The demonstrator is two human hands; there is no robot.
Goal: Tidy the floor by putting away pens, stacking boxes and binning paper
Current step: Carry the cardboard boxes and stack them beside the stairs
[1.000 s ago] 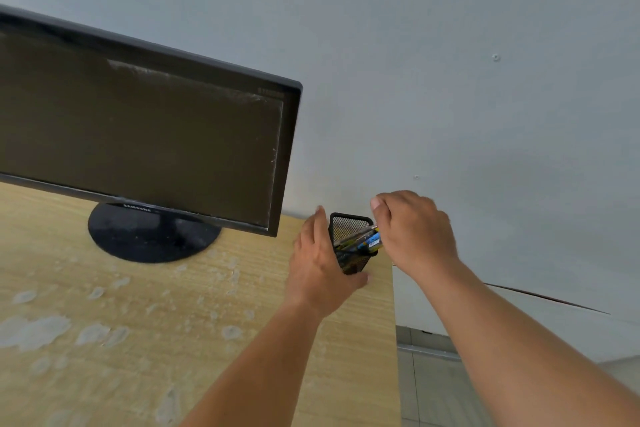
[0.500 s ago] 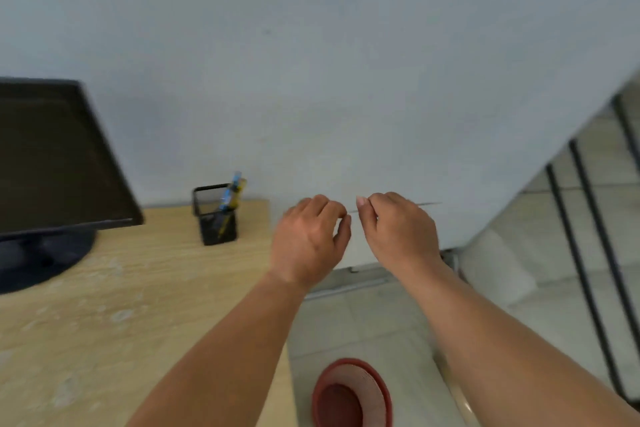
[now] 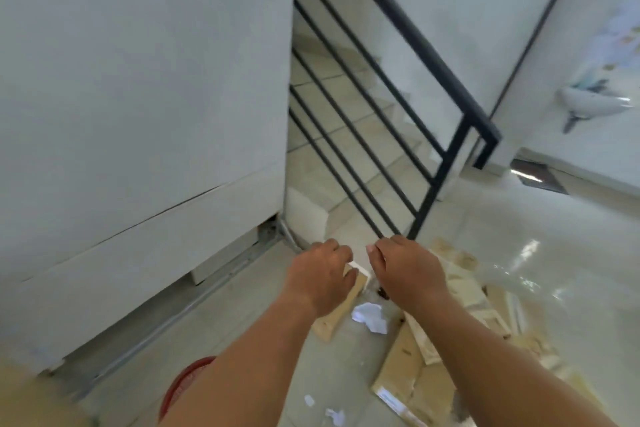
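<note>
Left hand (image 3: 320,276) and right hand (image 3: 407,270) side by side in the air, fingers loosely curled, gripping nothing. Crumpled paper (image 3: 369,317) lies on the floor below the fingertips. Flattened boxes (image 3: 408,367) lie beneath and right of the right fingers. Red bin (image 3: 183,378) well behind the left fingers.

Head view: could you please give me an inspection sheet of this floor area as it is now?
Surface: pale tiled floor, glossy at right.
Job's things: flat cardboard boxes scattered; crumpled paper among them; paper scraps nearer; red bin lower left, partly hidden by an arm; no pens seen.
Clutter: nothing seen.
Hands: left hand and right hand loosely curled, holding nothing.
Cables: nothing seen.
Surroundings: white wall, black stair railing, stairs.
</note>
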